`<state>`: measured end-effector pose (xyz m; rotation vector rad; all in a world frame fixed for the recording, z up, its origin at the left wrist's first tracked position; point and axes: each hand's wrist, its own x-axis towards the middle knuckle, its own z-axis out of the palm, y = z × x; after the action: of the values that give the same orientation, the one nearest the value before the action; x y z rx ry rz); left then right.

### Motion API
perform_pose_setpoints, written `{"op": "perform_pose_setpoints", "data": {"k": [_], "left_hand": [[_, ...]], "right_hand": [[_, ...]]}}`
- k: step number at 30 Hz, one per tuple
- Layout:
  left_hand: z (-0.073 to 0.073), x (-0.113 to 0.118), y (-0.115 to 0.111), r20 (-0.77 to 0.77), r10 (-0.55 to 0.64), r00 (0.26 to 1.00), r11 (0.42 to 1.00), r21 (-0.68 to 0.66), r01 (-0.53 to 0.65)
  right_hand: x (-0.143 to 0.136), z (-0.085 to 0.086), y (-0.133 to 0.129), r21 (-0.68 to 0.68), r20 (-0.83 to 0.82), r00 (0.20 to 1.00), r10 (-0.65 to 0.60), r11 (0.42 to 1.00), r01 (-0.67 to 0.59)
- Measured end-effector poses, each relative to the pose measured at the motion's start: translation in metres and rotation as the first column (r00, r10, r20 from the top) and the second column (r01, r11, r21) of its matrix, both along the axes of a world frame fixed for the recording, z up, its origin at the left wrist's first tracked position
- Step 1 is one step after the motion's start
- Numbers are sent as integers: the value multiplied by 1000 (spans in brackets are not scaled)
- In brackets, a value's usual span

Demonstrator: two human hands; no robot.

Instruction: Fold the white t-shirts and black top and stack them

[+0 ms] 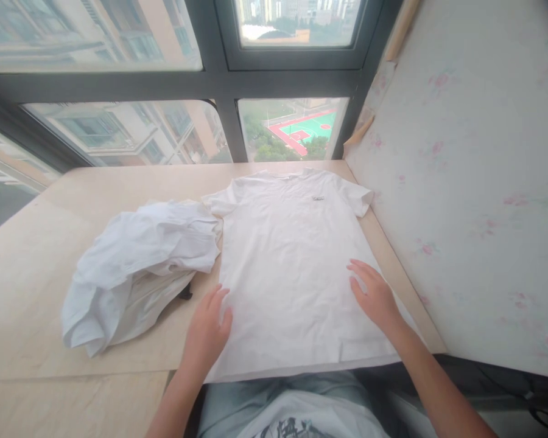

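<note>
A white T-shirt (pixel 292 267) lies spread out, front side up, with its collar toward the window and its hem at the near edge of the wooden surface. A small dark print marks its chest. My left hand (pixel 209 328) is at the shirt's left edge, fingers apart and holding nothing. Over the right side of the shirt is my right hand (pixel 373 295), its fingers spread and nothing in them. Whether either palm presses on the cloth I cannot tell. To the left, a crumpled heap of white clothes (pixel 137 267) touches or nearly touches the shirt's left sleeve.
The pale wooden surface (pixel 36 280) runs along a dark-framed window (pixel 283 85). A wall with flowered wallpaper (pixel 475 182) stands close on the right, its paper peeling near the window. Dark cables (pixel 525 392) show low at the right.
</note>
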<state>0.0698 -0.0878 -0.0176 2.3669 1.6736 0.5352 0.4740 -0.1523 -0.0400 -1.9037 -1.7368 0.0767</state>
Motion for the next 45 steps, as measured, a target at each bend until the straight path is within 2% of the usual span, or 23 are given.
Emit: {"op": "perform_pose_setpoints", "data": {"k": [2,4,8,12,15,17,19,22,26,29,32,34,37,39,41,43,45], "left_hand": [[-5,17,25,-79,-33,996,999,12,34],[-11,25,44,-180,-56,982,998,9,59],[-25,17,59,-322,-81,943,996,-6,83],[-31,7,59,-352,-101,930,993,18,114],[-24,15,66,-357,-91,930,994,24,106],[-15,28,80,-324,-102,940,993,25,116],[-7,46,103,-262,-117,958,991,27,128],[0,73,149,-205,-89,975,994,48,101],[-4,97,212,-276,11,961,997,71,9],[-17,99,246,-340,48,939,999,33,-39],[-29,94,271,-348,47,936,999,26,-41],[-33,93,285,-346,37,937,999,25,-30],[-30,95,305,-343,25,939,1000,15,-21],[-26,100,311,-339,37,940,999,26,-30],[-20,111,302,-333,43,942,998,58,-25],[-14,131,271,-323,-22,946,995,82,51],[-7,159,217,-295,-214,931,970,51,239]], "right_hand": [[-11,-7,30,-42,103,989,103,994,-99],[-13,-18,49,-109,208,967,149,986,-128],[13,-40,56,-150,324,943,78,988,-31],[39,-47,46,-111,325,945,42,994,-6],[42,-41,50,-59,245,969,23,998,-9],[40,-35,64,-4,165,986,-10,1000,11],[36,-28,88,30,115,993,-5,1000,1],[32,-22,137,1,135,990,50,999,-51],[41,-23,203,-130,243,970,19,991,13],[59,-29,235,-219,294,956,-18,972,86],[76,-35,256,-246,300,954,-19,964,97],[83,-39,267,-253,288,958,-14,963,91],[91,-41,285,-251,227,974,-23,965,82],[98,-40,297,-229,140,989,-40,971,72],[109,-39,308,-189,20,997,-76,979,78],[122,-38,316,-147,-83,990,-117,984,104],[136,-36,322,-127,-117,982,-145,983,130]]}}
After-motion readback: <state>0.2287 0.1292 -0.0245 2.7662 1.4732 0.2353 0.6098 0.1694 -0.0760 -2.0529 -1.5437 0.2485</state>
